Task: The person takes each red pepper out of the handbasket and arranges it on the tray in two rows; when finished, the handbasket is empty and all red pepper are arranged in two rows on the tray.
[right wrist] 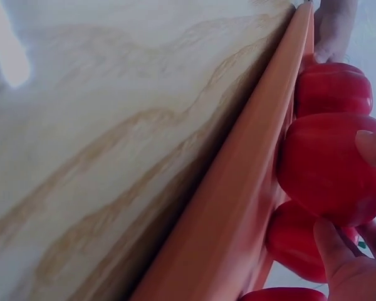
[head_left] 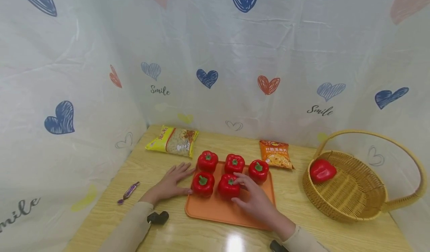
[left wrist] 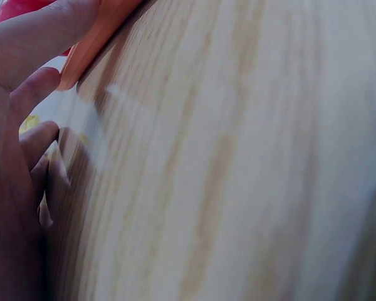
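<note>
Several red bell peppers with green stems stand on an orange tray [head_left: 208,212], three in the back row and two in front. My right hand [head_left: 255,201] holds the front right bell pepper [head_left: 226,187], fingers at its top and thumb at its near side. In the right wrist view, the thumb and fingers lie against this bell pepper [right wrist: 332,166]. My left hand [head_left: 172,183] rests at the tray's left edge with fingers spread, its thumb near the front left bell pepper [head_left: 203,188]. The left wrist view shows that thumb [left wrist: 44,37] by the tray rim [left wrist: 100,44].
A wicker basket [head_left: 310,198] with a tall handle stands at the right, holding one red bell pepper [head_left: 322,171]. Behind the tray lie a yellow snack bag [head_left: 174,140] and an orange snack bag [head_left: 276,154]. A purple wrapped candy [head_left: 128,193] lies at the left.
</note>
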The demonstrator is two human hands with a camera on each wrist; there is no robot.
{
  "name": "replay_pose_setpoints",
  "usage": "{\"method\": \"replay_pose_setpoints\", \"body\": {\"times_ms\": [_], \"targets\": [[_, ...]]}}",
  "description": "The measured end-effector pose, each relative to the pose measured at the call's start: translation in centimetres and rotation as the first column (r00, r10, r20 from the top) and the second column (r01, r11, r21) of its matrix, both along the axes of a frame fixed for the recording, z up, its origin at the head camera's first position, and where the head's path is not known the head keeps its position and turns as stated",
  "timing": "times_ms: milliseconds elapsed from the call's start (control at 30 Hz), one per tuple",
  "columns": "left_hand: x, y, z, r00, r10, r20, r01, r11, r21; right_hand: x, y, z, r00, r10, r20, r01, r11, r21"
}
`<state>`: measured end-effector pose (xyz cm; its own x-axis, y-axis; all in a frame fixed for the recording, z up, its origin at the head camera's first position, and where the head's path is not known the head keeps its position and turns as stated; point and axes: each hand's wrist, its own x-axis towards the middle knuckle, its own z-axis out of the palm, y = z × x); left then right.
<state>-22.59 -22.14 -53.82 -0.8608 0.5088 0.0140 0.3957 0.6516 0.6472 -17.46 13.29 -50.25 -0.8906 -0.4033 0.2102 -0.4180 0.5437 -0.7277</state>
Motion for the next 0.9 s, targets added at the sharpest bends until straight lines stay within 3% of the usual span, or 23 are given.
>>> {"method": "replay_pose_setpoints", "body": {"times_ms": [600, 900], "targets": [[0.05, 0.06, 0.00, 1.000, -0.009, -0.015, 0.009, 1.000, 0.007, 0.05, 0.06, 0.54, 0.998, 0.039, 0.058, -0.038, 0.999, -0.023], [0.07, 0.19, 0.04, 1.000, -0.009, -0.012, 0.010, 1.000, 0.012, 0.01, 0.05, 0.32, 0.998, 0.040, 0.039, -0.038, 0.998, -0.045]]}}
